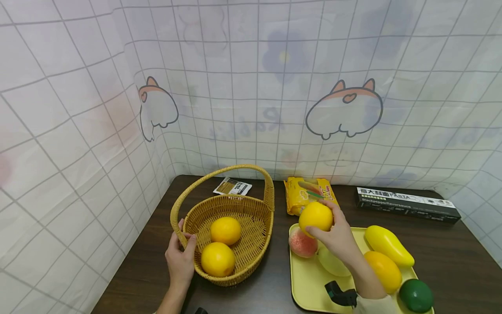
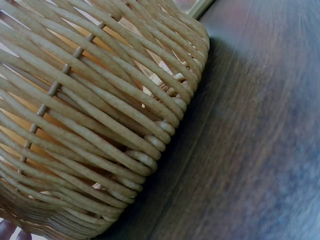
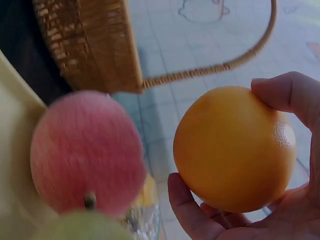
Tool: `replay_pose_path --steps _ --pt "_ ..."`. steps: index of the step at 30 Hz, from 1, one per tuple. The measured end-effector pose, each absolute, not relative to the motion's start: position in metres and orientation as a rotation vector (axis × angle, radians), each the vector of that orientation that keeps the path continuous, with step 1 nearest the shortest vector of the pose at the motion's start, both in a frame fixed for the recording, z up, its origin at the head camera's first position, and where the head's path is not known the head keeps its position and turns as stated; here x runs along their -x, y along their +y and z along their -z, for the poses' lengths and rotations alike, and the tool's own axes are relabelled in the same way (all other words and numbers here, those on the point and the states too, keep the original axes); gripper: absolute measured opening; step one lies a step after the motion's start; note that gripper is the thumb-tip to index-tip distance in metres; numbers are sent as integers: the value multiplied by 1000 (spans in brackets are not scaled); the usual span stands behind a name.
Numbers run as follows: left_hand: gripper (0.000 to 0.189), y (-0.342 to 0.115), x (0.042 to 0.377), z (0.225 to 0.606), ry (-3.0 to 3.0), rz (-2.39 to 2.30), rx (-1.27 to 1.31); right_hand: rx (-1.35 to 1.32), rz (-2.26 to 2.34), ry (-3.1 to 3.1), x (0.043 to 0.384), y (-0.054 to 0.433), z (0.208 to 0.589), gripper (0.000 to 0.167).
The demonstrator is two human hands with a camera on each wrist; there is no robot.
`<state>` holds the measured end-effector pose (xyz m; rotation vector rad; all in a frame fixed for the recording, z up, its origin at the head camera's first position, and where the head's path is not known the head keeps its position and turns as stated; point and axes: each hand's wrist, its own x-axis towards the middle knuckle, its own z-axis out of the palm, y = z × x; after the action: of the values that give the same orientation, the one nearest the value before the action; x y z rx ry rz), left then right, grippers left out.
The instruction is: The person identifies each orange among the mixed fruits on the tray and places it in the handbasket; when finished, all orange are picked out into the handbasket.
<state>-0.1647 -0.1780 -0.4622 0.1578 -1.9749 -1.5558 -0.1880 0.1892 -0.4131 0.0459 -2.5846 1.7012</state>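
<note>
We record a bench in dark brown wood grain, set before a white grid-patterned sheet printed with cartoon animals. Along the back of the bench we list a small white-and-brown sachet behind the basket; a yellow packet behind the tray; and, to the right, a long black box lettered PASTA. Containers, two. First, a woven basket with a tall hooped handle, holding two round orange-yellow fruits, one in front of the other; the left hand grips its side at the handle's foot, thumb inward. Second, a pale yellow tray bearing a pink peach, a pale green fruit partly hidden by the right arm, a long yellow fruit, an orange-yellow oval fruit and a dark green fruit by the right edge. Above the tray we note one orange, clasped between the thumb and fingers of the right hand.
</note>
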Motion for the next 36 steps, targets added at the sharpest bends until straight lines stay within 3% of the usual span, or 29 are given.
replay_pose_path --steps 17,32,36 --pt "7 -178 166 464 -1974 1565 -148 -222 -2134 -2269 181 141 423 73" --pt "13 -188 175 485 -1993 1590 -175 -370 -2172 -2260 174 101 425 74" --pt "14 -183 170 476 -1985 1583 -163 -425 -2153 -2287 174 89 425 75"
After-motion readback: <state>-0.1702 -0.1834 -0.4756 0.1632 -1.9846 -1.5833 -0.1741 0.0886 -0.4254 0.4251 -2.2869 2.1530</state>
